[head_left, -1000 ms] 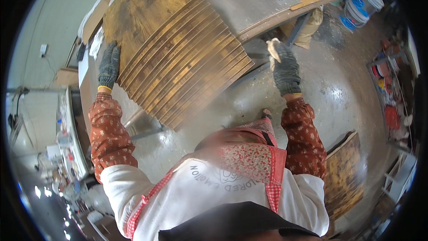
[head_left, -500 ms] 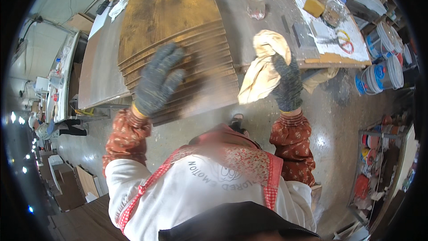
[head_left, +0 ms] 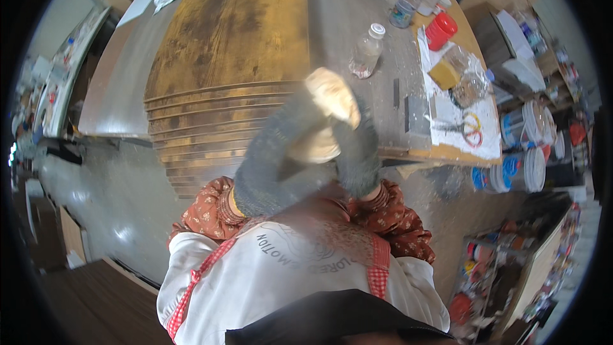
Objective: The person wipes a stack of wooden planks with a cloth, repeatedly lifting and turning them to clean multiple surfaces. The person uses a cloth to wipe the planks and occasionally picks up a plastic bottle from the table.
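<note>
Gloved right hand (head_left: pixel 361 153) grasping crumpled cream cloth (head_left: pixel 333 97). Gloved left hand (head_left: pixel 271 156) right up against it but pretty blurry, honestly can't tell if it's gripping too. So cloth's bunched between 2 hands, near right side of stacked wood-grain boards (head_left: pixel 230 32). Stack lies on workbench (head_left: pixel 338 19). Clear bottle with white cap (head_left: pixel 366 52) sits right of boards, then scissors with red and yellow handles (head_left: pixel 472 138) on white sheet (head_left: pixel 447 139), farther right.
</note>
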`<state>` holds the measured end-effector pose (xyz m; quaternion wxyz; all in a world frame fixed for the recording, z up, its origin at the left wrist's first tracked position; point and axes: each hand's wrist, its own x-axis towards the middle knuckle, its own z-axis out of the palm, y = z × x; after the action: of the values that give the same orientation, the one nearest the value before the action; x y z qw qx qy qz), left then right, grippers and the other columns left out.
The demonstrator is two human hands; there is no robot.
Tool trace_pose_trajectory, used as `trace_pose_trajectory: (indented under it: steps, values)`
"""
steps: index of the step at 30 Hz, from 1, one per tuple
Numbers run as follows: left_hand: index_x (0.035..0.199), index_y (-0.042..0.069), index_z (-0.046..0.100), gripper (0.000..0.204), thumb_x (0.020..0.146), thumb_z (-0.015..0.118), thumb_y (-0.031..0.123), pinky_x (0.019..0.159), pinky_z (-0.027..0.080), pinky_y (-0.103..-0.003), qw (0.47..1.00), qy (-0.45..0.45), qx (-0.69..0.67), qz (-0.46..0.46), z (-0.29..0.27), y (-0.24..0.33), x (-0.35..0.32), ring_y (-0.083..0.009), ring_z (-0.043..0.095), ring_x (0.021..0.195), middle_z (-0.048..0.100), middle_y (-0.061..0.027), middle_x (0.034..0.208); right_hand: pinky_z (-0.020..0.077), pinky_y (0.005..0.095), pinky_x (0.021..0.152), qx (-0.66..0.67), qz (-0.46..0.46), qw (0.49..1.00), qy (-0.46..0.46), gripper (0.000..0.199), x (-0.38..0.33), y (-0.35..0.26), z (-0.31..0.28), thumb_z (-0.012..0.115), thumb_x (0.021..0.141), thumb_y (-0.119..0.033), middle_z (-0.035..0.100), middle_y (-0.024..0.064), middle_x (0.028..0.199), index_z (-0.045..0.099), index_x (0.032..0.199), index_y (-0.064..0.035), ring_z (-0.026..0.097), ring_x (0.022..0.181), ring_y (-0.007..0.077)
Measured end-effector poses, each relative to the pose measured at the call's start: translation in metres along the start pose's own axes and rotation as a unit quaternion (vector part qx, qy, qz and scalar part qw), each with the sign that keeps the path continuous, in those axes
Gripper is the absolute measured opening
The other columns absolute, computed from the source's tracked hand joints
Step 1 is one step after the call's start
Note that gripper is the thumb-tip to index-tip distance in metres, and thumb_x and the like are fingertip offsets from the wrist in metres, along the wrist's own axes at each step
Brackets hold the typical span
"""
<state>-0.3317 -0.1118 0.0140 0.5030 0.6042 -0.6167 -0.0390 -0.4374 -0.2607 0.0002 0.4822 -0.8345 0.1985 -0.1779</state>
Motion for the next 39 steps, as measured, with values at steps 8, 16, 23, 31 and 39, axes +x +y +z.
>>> trace_pose_trajectory:
  steps: [8, 16, 23, 31, 39]
  values:
    - [0.139, -0.006, 0.046, 0.068, 0.08, 0.074, 0.013, 0.107, 0.038, -0.038, 0.94, 0.318, -0.031, -0.119, 0.101, 0.01, 0.026, -0.0236, 0.05, 0.127, 0.056, -0.0167, 0.132, 0.0448, 0.0343, 0.1, -0.032, -0.235, 0.913, -0.331, 0.044, 0.005, 0.037, -0.083, 0.045, 0.102, -0.026, 0.057, 0.0195, 0.126, 0.048, 0.135, 0.0031, 0.056, 0.117, 0.0261]
    - [0.136, 0.003, 0.048, 0.039, 0.1, 0.049, 0.018, 0.091, 0.051, -0.027, 0.78, 0.436, -0.407, -0.192, 0.146, 0.0, -0.044, -0.0182, 0.062, 0.106, 0.058, -0.0096, 0.128, 0.0371, 0.0386, 0.109, 0.132, -0.064, 0.989, -0.012, 0.083, 0.114, 0.112, -0.11, 0.079, 0.081, -0.02, 0.045, 0.0165, 0.144, 0.033, 0.147, 0.0017, 0.046, 0.131, 0.0273]
    - [0.139, 0.0, 0.045, 0.04, 0.1, 0.048, 0.01, 0.105, 0.045, -0.033, 0.81, 0.469, 0.042, -0.349, 0.184, 0.013, -0.114, -0.0217, 0.054, 0.122, 0.054, -0.0116, 0.136, 0.0372, 0.0381, 0.108, -0.008, -0.12, 0.993, -0.012, 0.111, 0.2, 0.158, -0.069, 0.09, 0.064, -0.02, 0.046, 0.0172, 0.142, 0.023, 0.151, -0.0027, 0.048, 0.127, 0.0274]
    - [0.14, 0.003, 0.044, 0.04, 0.104, 0.041, 0.021, 0.103, 0.046, -0.033, 0.669, 0.585, -0.396, -0.232, 0.186, 0.019, -0.079, -0.0221, 0.057, 0.117, 0.055, -0.0114, 0.133, 0.0437, 0.0359, 0.1, 0.053, -0.166, 0.984, -0.034, 0.101, 0.213, 0.172, -0.052, 0.09, 0.064, -0.019, 0.054, 0.0136, 0.129, 0.032, 0.145, -0.0032, 0.054, 0.115, 0.0247]
    - [0.135, 0.0, 0.05, 0.036, 0.1, 0.048, 0.011, 0.108, 0.04, -0.032, 0.759, 0.51, -0.272, -0.301, 0.195, -0.025, -0.041, -0.0203, 0.053, 0.123, 0.055, -0.0117, 0.134, 0.0478, 0.0418, 0.095, -0.129, -0.34, 0.915, -0.172, 0.085, 0.169, 0.114, -0.11, 0.087, 0.065, -0.023, 0.061, 0.0191, 0.119, 0.046, 0.137, -0.0013, 0.06, 0.109, 0.0327]
